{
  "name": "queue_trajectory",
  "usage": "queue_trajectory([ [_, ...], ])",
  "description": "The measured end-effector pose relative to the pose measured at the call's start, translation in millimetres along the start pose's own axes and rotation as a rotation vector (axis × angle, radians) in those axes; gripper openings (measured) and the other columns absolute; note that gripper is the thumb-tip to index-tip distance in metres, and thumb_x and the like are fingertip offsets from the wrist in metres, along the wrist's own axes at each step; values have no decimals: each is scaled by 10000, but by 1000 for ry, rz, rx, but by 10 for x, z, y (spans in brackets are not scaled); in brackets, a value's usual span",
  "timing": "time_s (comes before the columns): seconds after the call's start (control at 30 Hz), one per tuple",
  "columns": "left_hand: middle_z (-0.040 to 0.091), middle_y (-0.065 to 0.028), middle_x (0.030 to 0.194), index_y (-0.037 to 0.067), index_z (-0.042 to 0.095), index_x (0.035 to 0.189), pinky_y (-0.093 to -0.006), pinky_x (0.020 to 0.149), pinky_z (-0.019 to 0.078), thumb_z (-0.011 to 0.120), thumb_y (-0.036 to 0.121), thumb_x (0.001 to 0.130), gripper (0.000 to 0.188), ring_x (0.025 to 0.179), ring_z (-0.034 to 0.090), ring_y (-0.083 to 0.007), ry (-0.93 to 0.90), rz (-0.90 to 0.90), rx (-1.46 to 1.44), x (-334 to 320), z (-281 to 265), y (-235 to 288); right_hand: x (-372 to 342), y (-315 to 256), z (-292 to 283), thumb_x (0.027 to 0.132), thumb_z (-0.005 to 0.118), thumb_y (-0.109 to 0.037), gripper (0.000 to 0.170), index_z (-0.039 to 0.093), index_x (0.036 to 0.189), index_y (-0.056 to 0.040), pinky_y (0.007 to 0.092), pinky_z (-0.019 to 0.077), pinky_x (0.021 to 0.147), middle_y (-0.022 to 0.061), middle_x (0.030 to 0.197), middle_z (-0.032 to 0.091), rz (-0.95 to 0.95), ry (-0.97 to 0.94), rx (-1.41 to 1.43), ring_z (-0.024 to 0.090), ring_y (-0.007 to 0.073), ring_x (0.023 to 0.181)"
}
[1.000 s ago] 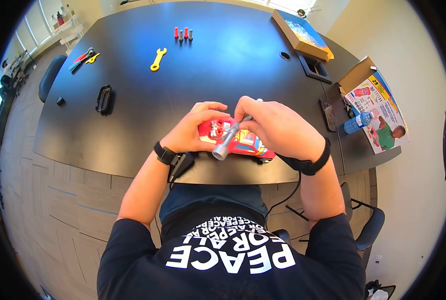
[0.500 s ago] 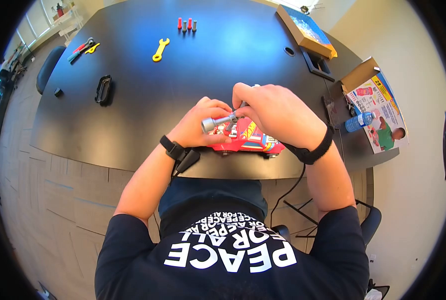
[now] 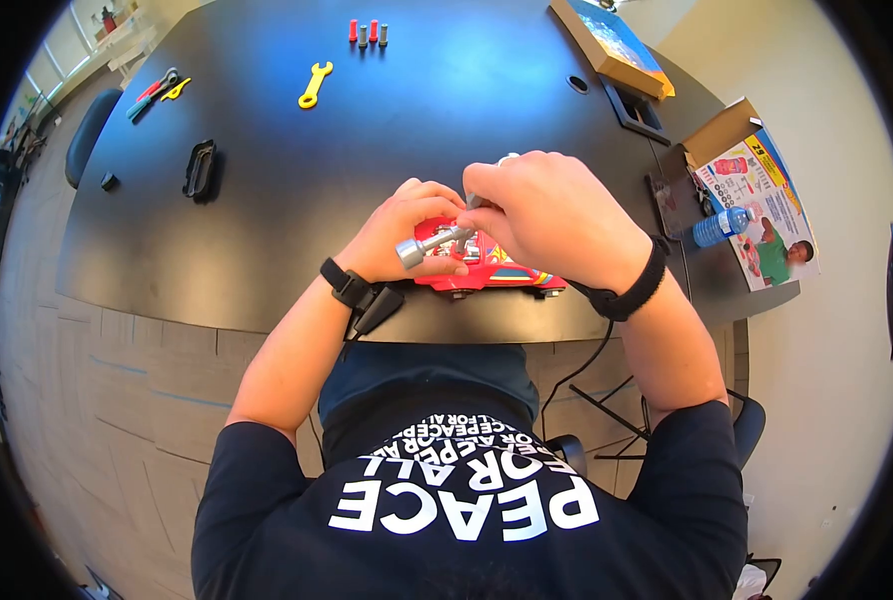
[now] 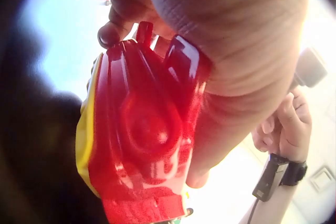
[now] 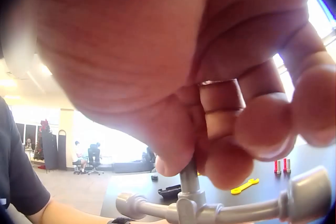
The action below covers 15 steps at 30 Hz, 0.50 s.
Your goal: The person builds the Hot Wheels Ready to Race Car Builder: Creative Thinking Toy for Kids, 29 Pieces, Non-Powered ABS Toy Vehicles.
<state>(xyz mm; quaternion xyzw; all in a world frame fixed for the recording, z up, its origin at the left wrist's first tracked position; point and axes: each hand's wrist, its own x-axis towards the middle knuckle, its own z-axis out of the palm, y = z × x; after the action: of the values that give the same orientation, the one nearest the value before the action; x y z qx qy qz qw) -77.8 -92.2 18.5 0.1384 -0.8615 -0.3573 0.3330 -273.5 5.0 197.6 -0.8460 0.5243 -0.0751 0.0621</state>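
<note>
In the head view the left hand [image 3: 397,240] grips the front end of a red toy car [image 3: 507,276], its thumb along the near side. The left wrist view shows the car's glossy red and yellow body [image 4: 147,129] against the palm. Above the car, the right hand [image 3: 567,215] pinches a grey cross-shaped wrench [image 3: 429,245] between thumb and fingers. One socket end of the wrench points left over the left hand's thumb. In the right wrist view the wrench's hub [image 5: 190,208] hangs below the fingertips. Where its lower end meets the car is partly hidden.
Several red and grey bolts [image 3: 374,36] stand at the back, near a yellow wrench [image 3: 316,85]. A black part [image 3: 200,170] and tools [image 3: 153,96] lie left. A water bottle [image 3: 722,228], printed box [image 3: 762,215] and open tray box [image 3: 617,50] are right.
The grey wrench has turned: its near socket end swung from pointing toward the body to pointing left. Both hands and the car shifted slightly in view.
</note>
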Motion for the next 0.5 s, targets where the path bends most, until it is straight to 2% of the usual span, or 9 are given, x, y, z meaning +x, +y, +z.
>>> queue_trajectory([
  [0.07,703,-80,1335,112,760,1224,-462,1045,520,1022,282,718,594,1234,605,-327,-8,-1,12,-1,-9,-2,13,10,-39,993,752,-272,223,712,984,-53,497,588,784,152,868,747,2,-41,-58,736,382,887],
  [0.2,704,-79,1333,114,768,1228,-462,1049,517,1020,282,724,587,1230,604,-325,-16,-29,5,2,-21,42,-11,4,-52,995,748,-292,226,757,972,-68,489,595,779,153,857,758,28,-44,-91,744,378,879],
  [0.27,704,-77,1332,115,771,1227,-462,1048,517,1018,280,727,582,1229,603,-324,-25,-48,4,9,-15,57,-46,38,27,986,752,-284,279,644,892,-44,526,514,662,165,752,658,-53,84,-19,665,422,762],
  [0.5,706,-70,1333,124,773,1225,-456,1041,522,1024,265,721,580,1224,611,-317,-14,-45,2,9,7,8,-95,42,85,1004,731,-282,269,639,909,-48,527,510,657,167,754,657,-21,101,-5,665,419,760],
])
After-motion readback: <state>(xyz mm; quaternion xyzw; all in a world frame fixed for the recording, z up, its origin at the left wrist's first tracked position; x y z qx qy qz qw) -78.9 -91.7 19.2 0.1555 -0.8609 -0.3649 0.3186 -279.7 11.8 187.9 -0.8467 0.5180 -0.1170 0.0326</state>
